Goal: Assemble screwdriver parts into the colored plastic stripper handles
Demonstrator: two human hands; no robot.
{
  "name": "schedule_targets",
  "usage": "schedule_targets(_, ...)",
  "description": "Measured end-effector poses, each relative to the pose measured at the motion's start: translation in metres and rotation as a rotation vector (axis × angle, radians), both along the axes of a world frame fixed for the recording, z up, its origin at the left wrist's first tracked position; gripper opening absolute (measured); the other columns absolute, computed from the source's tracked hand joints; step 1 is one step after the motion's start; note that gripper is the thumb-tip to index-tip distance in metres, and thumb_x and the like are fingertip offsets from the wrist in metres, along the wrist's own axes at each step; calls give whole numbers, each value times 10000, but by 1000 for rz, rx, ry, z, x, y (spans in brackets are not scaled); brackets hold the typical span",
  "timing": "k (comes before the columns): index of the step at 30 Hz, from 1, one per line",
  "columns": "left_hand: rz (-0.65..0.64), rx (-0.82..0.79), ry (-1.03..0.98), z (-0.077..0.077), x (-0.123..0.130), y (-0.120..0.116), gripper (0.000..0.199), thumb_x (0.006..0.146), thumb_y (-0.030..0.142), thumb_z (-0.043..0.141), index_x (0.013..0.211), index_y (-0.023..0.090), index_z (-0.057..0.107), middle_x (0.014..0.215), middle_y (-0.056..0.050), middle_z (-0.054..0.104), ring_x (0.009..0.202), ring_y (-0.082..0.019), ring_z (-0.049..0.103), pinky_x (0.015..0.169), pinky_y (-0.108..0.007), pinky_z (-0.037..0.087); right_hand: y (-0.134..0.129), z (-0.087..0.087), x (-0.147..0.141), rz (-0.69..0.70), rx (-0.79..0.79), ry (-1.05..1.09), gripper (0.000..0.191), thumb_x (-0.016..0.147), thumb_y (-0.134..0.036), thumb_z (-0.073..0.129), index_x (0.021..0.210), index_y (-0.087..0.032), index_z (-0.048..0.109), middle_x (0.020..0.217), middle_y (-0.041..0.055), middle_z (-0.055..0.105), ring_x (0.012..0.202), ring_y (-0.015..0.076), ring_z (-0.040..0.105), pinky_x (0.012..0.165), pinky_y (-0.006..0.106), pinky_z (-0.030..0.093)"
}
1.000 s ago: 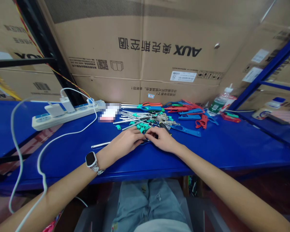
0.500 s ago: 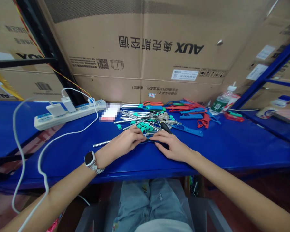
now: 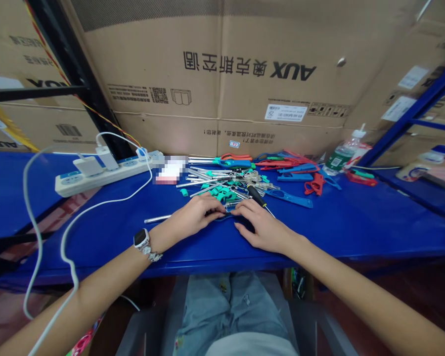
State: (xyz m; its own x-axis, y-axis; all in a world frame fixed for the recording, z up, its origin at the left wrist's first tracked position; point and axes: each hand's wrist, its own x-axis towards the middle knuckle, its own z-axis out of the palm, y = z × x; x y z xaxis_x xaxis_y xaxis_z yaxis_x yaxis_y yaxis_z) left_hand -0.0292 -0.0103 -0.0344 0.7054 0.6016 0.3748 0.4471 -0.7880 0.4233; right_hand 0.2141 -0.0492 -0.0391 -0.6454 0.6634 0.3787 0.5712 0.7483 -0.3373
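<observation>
My left hand (image 3: 202,213) is closed, its thumb and fingertips pinched at a small dark piece (image 3: 228,213) low on the table. From the other side my right hand (image 3: 261,225) brings its bent fingertips to the same piece, the thumb a little apart below. The fingers hide most of it, so its kind cannot be told. A screwdriver (image 3: 256,196) with a black and yellow handle lies just beyond my right hand. Behind both hands spreads a pile of metal tubes (image 3: 203,174), green plastic pieces (image 3: 220,191) and clear parts (image 3: 263,185).
Blue casings (image 3: 292,199) and red casings (image 3: 313,184) lie to the right of the pile. A power strip (image 3: 92,180) with white cables stands at left, a bottle (image 3: 339,159) at back right. Cardboard (image 3: 222,109) walls the back of the blue table (image 3: 341,230).
My right fingers have shifted slightly, and the screwdriver's shaft now shows beyond them. Both hands stay at the same spot; the whole view has moved a little.
</observation>
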Motion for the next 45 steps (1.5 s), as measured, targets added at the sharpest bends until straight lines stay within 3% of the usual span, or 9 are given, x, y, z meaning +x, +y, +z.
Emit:
schedule_targets(4,0,-19,-33,-2,0,-2,106,971,150,644,975,176,746,912,-36,752,892,-187,661,826,-322,529,-2,1,-6,-33,12,-23,165,977,-208,580,1124,-153,629,1133,140,636,1110,279,586,1007,503,542)
schedule_targets(9,4,-38,-34,-3,0,-1,115,972,147,638,965,173,750,901,-39,757,880,-187,663,800,-317,531,-3,-2,-5,-35,16,-31,276,995,-215,556,1259,-162,617,1165,140,620,1142,284,576,1016,512,542)
schedule_targets(16,-17,-3,-36,-2,0,-2,130,983,158,619,979,179,748,928,-45,756,905,-194,661,844,-333,526,-3,-5,-3,-14,36,6,271,993,-217,551,1242,-183,652,1135,126,621,1096,269,597,985,506,565)
schedule_targets(28,54,-238,-105,0,0,-4,142,974,212,625,990,189,765,947,-53,763,868,-186,684,813,-330,548,-4,-4,-5,-47,-16,42,185,978,-202,570,1150,-156,619,1142,131,632,1122,270,588,1004,480,542)
schedule_targets(39,-20,-8,-24,-3,0,-4,155,992,165,580,959,190,729,910,-34,754,889,-190,655,816,-322,524,-6,-2,-4,-51,6,14,227,986,-196,561,1203,-180,629,1163,124,629,1122,262,593,1004,482,550)
schedule_targets(45,-31,29,17,-3,-1,-3,165,1006,159,551,958,186,707,916,-44,721,886,-192,639,808,-317,516,-3,-1,-5,-56,28,-13,188,1001,-166,527,1140,-167,653,1093,113,627,1074,244,599,980,440,559)
